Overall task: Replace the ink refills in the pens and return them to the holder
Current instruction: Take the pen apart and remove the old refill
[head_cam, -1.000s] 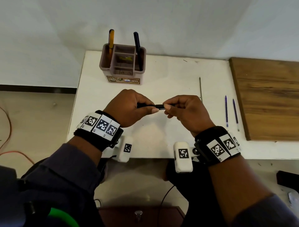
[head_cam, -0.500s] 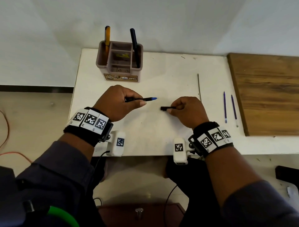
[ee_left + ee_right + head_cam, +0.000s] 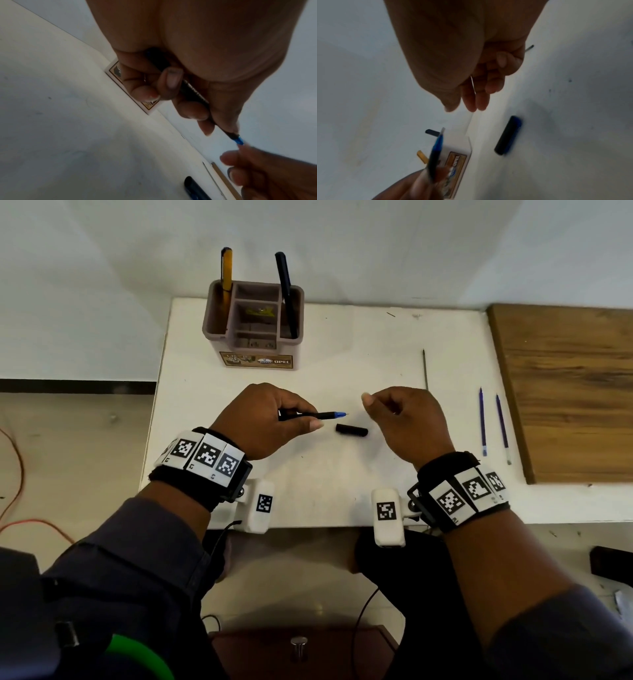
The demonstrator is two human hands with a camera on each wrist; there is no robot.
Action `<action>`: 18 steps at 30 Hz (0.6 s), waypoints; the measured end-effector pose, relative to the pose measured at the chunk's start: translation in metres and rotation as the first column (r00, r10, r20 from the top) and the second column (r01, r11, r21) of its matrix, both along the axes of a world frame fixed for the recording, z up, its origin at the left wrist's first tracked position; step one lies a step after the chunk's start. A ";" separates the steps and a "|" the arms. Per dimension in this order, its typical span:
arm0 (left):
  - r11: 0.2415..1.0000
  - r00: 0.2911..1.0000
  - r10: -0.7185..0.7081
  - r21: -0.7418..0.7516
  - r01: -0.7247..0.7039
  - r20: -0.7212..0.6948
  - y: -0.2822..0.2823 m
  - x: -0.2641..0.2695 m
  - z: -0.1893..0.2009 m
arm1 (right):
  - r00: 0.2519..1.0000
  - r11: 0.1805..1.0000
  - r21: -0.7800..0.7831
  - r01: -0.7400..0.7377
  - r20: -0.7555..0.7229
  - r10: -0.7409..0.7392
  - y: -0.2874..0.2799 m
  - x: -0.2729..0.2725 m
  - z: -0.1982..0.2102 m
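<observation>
My left hand [image 3: 301,419] grips a black pen [image 3: 308,415] by its barrel, blue tip [image 3: 239,140] pointing right, just above the white table [image 3: 325,481]. The pen's dark cap [image 3: 351,429] lies alone on the table below the tip. My right hand [image 3: 373,405] hovers just right of the tip, fingers relaxed and empty, and the cap [image 3: 508,135] sits apart from it. The brown pen holder [image 3: 253,320] stands at the back with an orange pen [image 3: 226,268] and a dark blue pen [image 3: 284,278] in it. Two blue refills [image 3: 482,422] lie to the right.
A thin dark refill [image 3: 425,369] lies behind my right hand. A wooden board [image 3: 565,392] covers the table's right end. The table's front edge runs just under both wrists. An orange cable [image 3: 20,508] trails on the floor at left.
The hands pulled the cap off the pen and moved apart. My right hand then laid the cap on the table, let go and rose toward the pen tip.
</observation>
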State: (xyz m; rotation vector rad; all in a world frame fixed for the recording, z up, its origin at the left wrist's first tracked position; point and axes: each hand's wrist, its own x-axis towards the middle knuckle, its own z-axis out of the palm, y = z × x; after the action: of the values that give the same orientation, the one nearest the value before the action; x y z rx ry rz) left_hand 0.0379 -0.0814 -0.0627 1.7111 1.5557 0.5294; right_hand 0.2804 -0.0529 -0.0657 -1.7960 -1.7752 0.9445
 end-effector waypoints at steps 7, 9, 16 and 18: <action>0.994 0.998 -0.055 0.088 0.057 -0.033 -0.002 0.007 0.001 | 0.965 0.970 -0.124 -0.207 -0.190 0.182 -0.017 -0.024 0.014; 0.991 0.997 -0.057 0.121 0.063 -0.051 -0.003 0.009 0.001 | 0.961 0.967 -0.129 -0.220 -0.201 0.192 -0.016 -0.023 0.013; 0.988 0.999 -0.038 0.150 0.039 -0.013 -0.004 0.011 0.009 | 0.940 0.979 -0.053 -0.197 -0.294 0.173 -0.013 -0.021 0.014; 0.989 0.998 -0.062 0.131 0.064 -0.021 -0.004 0.010 0.012 | 0.927 0.977 -0.002 -0.213 -0.317 0.201 -0.013 -0.018 0.014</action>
State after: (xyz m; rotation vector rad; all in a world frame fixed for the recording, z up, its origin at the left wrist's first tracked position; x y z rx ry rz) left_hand 0.0476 -0.0852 -0.0511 1.8623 1.5016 0.5988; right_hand 0.2622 -0.0660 -0.0517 -1.3981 -1.7698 1.2760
